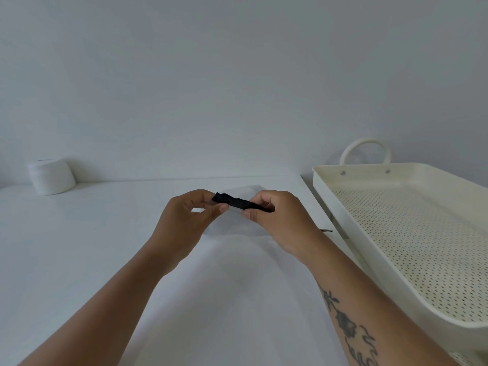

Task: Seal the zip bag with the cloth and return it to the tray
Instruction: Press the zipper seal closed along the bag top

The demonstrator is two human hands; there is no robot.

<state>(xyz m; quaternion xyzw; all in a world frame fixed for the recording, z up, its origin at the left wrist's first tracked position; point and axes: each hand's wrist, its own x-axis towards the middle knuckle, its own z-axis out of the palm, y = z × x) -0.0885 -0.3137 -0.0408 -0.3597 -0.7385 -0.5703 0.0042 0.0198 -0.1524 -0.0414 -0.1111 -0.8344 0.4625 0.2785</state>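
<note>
Both hands hold a small clear zip bag (235,210) just above the white table, at mid-frame. Inside it lies a black cloth (235,202), rolled into a narrow strip. My left hand (190,220) pinches the bag's left end between thumb and fingers. My right hand (277,220) pinches its right end the same way. The bag's clear plastic is hard to make out, and I cannot tell whether its zip is closed. The cream perforated tray (375,180) stands to the right, with nothing in it.
A white round container (51,177) stands at the table's (79,260) back left, against the wall. The tray has a loop handle (365,149) at its far end and sits on a stand beside the table's right edge.
</note>
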